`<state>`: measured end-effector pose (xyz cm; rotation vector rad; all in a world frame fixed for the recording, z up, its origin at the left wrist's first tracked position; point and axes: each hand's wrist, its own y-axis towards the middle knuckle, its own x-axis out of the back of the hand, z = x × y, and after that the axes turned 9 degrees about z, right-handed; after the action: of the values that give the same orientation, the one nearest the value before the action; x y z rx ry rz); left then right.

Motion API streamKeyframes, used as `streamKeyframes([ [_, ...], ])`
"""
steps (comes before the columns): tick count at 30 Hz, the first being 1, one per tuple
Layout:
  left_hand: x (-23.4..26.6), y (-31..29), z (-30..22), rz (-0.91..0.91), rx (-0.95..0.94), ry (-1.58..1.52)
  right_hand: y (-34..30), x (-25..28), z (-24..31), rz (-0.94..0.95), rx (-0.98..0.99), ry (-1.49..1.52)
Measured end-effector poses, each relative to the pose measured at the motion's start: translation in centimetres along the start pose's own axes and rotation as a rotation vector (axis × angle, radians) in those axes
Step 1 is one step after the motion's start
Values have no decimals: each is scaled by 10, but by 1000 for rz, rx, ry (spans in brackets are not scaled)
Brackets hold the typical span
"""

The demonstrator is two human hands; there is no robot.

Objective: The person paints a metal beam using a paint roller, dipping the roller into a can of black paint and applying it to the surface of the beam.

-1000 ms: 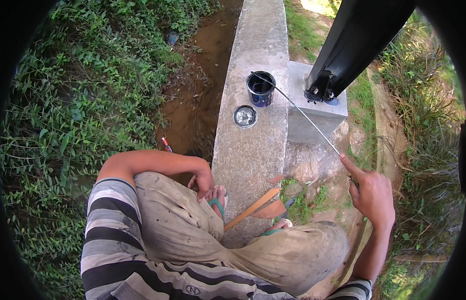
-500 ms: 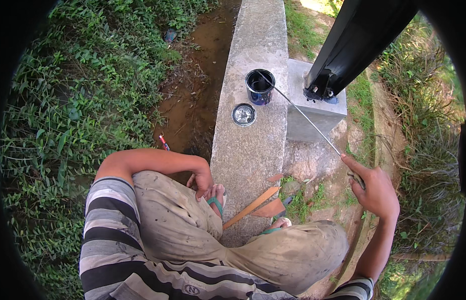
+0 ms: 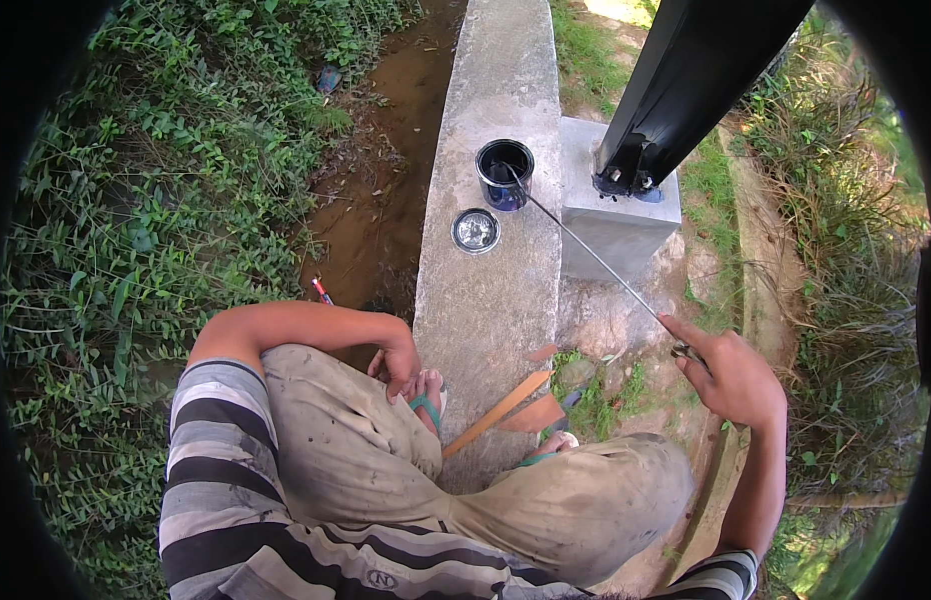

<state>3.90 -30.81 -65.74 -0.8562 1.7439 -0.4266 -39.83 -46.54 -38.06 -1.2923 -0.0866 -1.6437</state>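
My right hand (image 3: 731, 378) grips a long thin metal rod (image 3: 606, 263), index finger stretched along it. The rod's far end dips into an open can (image 3: 504, 193) with dark, wet-looking paint inside; what is on that end is hard to make out. Just nearer than the can, a round metal lid (image 3: 476, 231) lies on the concrete wall top (image 3: 486, 310). My left hand (image 3: 398, 362) hangs loosely past my left knee, fingers apart and holding nothing. To the right of the can rises a glossy black post (image 3: 686, 90) on a concrete block (image 3: 618, 235).
Flat brown pieces, one a long strip (image 3: 501, 410), lie by my sandalled feet. Muddy water (image 3: 371, 215) and dense green plants (image 3: 176, 200) border the wall on the left. On the right are grass, stones and a low curb (image 3: 771, 250).
The view has shifted slightly, so the can and post sit further left. Inside the can, the rod's visible end has moved a little toward the near side. My left hand stays by the knee.
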Motion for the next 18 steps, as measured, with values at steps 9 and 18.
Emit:
streamKeyframes([
  [9,5,17,17,6,35,-18,-20,-43,-13,32,-172,757],
  [18,7,12,9,20,58,-18,-11,-30,25,-74,-188,-207],
])
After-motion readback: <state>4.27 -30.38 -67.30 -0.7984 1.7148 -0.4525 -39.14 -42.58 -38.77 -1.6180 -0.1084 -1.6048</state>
